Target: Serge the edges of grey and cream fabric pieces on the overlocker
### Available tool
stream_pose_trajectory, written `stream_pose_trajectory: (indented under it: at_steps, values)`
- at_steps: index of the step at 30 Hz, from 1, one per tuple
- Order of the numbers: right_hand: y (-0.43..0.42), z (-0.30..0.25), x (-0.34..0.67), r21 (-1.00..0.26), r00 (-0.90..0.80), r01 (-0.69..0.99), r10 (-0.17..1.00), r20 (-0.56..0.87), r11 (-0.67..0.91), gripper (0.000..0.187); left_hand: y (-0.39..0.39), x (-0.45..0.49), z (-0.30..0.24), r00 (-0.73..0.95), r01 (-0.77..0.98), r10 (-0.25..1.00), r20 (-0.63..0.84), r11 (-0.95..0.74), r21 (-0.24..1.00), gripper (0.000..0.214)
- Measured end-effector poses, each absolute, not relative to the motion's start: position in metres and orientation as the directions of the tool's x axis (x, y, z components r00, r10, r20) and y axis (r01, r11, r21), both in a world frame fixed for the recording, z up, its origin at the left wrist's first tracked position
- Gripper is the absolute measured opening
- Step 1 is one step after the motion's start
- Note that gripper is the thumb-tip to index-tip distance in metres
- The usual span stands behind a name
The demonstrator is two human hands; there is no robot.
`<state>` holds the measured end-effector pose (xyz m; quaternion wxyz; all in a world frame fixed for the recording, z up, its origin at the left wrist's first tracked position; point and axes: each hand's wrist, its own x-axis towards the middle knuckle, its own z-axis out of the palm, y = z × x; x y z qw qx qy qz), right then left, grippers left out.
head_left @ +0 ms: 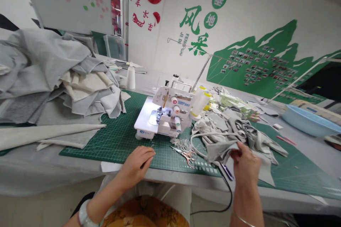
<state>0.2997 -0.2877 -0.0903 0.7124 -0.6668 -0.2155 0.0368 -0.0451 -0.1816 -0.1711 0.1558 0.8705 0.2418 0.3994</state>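
Note:
My right hand point(246, 165) is closed on a grey fabric piece point(221, 150) pulled from a heap of grey and white scraps point(234, 131) to the right of a small white overlock sewing machine point(163, 115). My left hand point(138, 165) rests at the near edge of the green cutting mat point(119, 142), fingers loosely curled with nothing visible in them. Small scissors point(188, 155) lie on the mat between my hands. Yellow-capped thread cones point(201, 101) stand beside the machine.
A large pile of grey and cream fabric point(53, 74) covers the left of the table, with long strips point(45, 133) in front. A light blue basin point(309, 120) sits at the far right. A black cable point(226, 191) hangs off the table edge.

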Motion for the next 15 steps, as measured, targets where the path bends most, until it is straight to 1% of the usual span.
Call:
stream_pose_trajectory:
  at_steps: [2,3,6,7,11,13,15]
  values:
    - [-0.287,-0.097,0.290,-0.969,0.892,0.246,0.387,0.233,0.018,0.029,-0.182,-0.045,-0.168,0.540,0.242,0.549,0.638,-0.828,0.507,0.018]
    - [-0.285,-0.099,0.291,-0.960,0.890,0.276,0.392,0.235,-0.052,0.031,-0.182,-0.045,-0.167,0.536,0.228,0.552,0.638,-0.823,0.520,0.018]
    - [-0.277,-0.104,0.317,-0.922,0.911,0.340,0.306,0.276,-0.182,0.038,-0.182,-0.044,-0.167,0.549,0.221,0.556,0.625,-0.817,0.533,0.018]
    - [-0.272,-0.104,0.331,-0.913,0.911,0.347,0.307,0.274,-0.214,0.038,-0.182,-0.045,-0.168,0.551,0.226,0.557,0.621,-0.816,0.532,0.018]
    - [-0.248,-0.102,0.380,-0.839,0.905,0.408,0.282,0.320,-0.358,0.028,-0.183,-0.044,-0.169,0.567,0.279,0.565,0.599,-0.817,0.505,0.020]
    - [-0.233,-0.103,0.392,-0.809,0.898,0.429,0.284,0.336,-0.401,0.027,-0.184,-0.043,-0.169,0.585,0.305,0.561,0.586,-0.821,0.482,0.020]
    - [-0.218,-0.106,0.397,-0.796,0.902,0.422,0.292,0.319,-0.433,0.025,-0.185,-0.042,-0.169,0.594,0.322,0.561,0.576,-0.823,0.468,0.021]
